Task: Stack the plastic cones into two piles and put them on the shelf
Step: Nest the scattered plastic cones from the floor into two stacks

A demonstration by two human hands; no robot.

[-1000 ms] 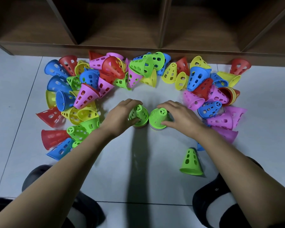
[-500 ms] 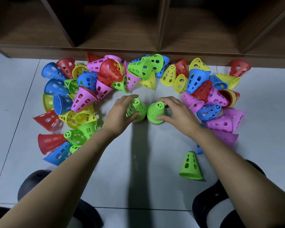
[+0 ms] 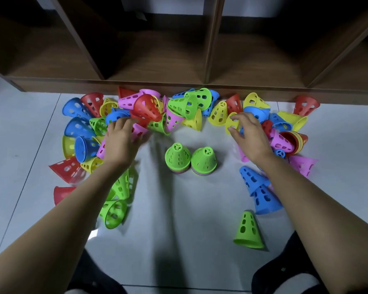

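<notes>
Two short piles of cones, both green-topped, stand just beside each other on the floor, near the shelf: left pile, right pile. Loose cones lie in an arc along the shelf foot and down both sides. Left hand rests over a pink cone, fingers straight, blurred, nothing gripped. Right hand is spread wide, thumb and forefinger either side of a yellow cone, not closed.

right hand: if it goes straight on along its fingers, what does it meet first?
The yellow cone lying on its side. It sits right at the fingertips of the right hand, between thumb and forefinger. Whether they touch it is unclear from this view.
</notes>
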